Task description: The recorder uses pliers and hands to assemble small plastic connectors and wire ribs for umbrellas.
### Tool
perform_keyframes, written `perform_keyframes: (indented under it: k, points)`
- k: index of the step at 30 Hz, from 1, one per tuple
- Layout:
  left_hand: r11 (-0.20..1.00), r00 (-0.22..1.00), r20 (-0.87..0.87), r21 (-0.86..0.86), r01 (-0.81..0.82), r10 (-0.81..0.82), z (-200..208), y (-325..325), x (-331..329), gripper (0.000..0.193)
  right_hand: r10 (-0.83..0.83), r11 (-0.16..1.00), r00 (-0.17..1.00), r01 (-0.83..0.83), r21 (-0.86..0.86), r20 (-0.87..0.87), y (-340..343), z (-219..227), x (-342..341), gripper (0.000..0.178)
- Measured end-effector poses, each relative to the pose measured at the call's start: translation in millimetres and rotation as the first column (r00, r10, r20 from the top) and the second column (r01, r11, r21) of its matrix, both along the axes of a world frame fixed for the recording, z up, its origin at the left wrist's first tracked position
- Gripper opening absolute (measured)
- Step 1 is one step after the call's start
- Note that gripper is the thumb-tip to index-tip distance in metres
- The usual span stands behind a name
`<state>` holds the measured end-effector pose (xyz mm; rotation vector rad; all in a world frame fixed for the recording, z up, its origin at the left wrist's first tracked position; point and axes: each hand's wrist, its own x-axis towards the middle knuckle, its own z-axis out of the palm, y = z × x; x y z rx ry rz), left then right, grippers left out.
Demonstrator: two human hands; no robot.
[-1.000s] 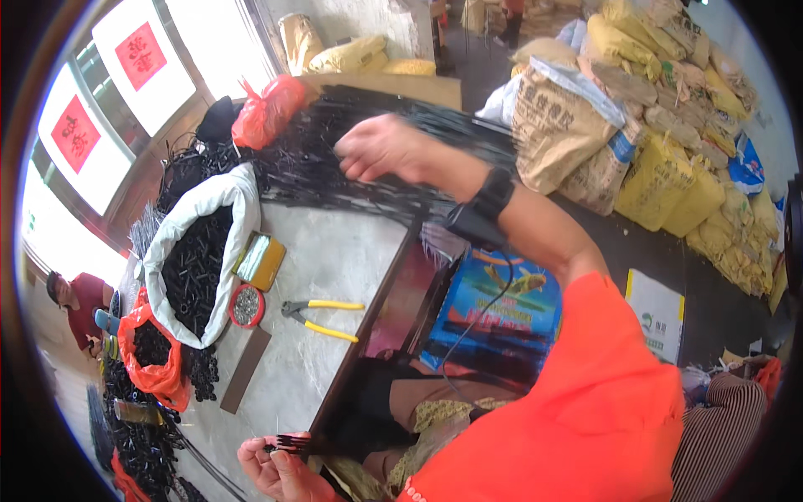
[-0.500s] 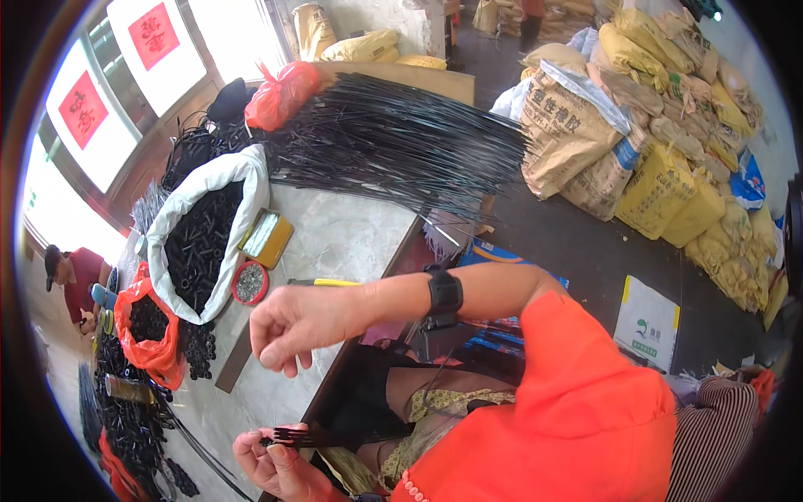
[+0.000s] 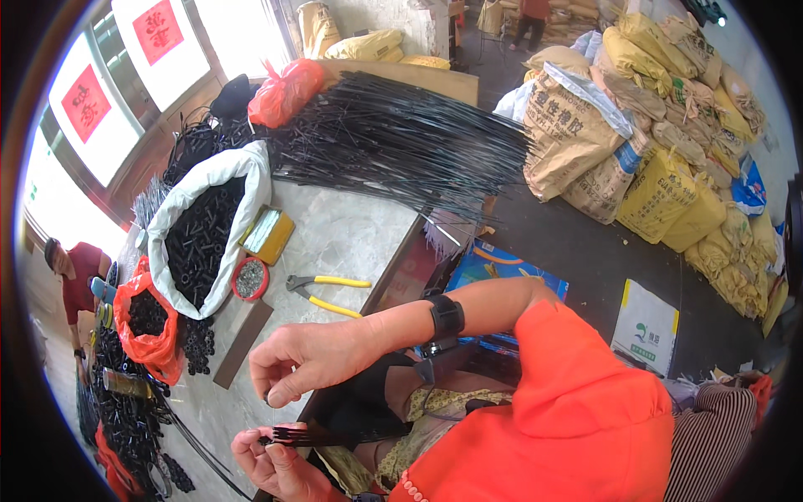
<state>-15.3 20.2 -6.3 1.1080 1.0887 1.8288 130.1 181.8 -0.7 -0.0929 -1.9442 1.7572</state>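
My left hand (image 3: pixel 284 468) is closed on a bundle of thin black rods (image 3: pixel 293 434), which run right toward my lap. A small black piece sits at the bundle's end between the fingertips. Just above it, my right hand (image 3: pixel 309 361) has its thumb and fingers pinched together. A small dark piece (image 3: pixel 267 401) barely shows at those fingertips; its kind cannot be made out. Beyond the right hand lie yellow-handled cutting pliers (image 3: pixel 339 282) with their handles spread. A flat dark bar (image 3: pixel 242 345) rests left of that hand.
A white sack (image 3: pixel 159 244) of black tubular parts stands on the table, beside a red dish (image 3: pixel 267 282) of small metal pieces and a yellow box (image 3: pixel 276 244). An orange bag (image 3: pixel 169 361) holds more black parts. Long black rods (image 3: pixel 401 138) are heaped behind. A person (image 3: pixel 86 280) stands left.
My right hand has moved down toward the left hand, uncovering the pliers, and its fingers now pinch. The left hand holds still with the rods. The person at left has lowered an arm.
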Motion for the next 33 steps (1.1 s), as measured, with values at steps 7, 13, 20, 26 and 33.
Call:
perform_keyframes:
  k: [7, 13, 20, 26, 33]
  points:
    - [1.0, 1.0, 0.007, -0.012, -0.023, 0.023, -0.7, -0.4, 2.7, 0.026, -0.057, 0.998, 0.994, 0.057, -0.005, -0.093, -4.2, -8.2, -0.6, 0.016]
    - [0.999, 0.999, 0.017, -0.015, -0.036, 0.037, -4.7, -1.3, 0.2, 0.026, -0.027, 1.0, 1.0, 0.027, 0.01, -0.015, -4.2, -4.7, 3.4, 0.019]
    - [0.998, 0.997, 0.014, -0.006, -0.07, 0.07, 2.3, -3.3, 4.4, 0.026, -0.004, 0.998, 1.0, 0.002, -0.069, -0.015, -6.4, 1.0, 5.0, 0.021]
    - [0.998, 0.998, 0.025, -0.01, -0.056, 0.056, -2.7, -4.6, -0.6, 0.025, -0.068, 0.997, 0.994, 0.064, -0.05, -0.085, -10.3, 3.2, 0.9, 0.017]
    - [0.999, 0.998, 0.04, -0.004, -0.054, 0.054, -2.2, -5.7, 0.6, 0.026, -0.021, 0.999, 0.999, 0.02, -0.047, -0.031, -7.1, 1.4, 0.5, 0.021]
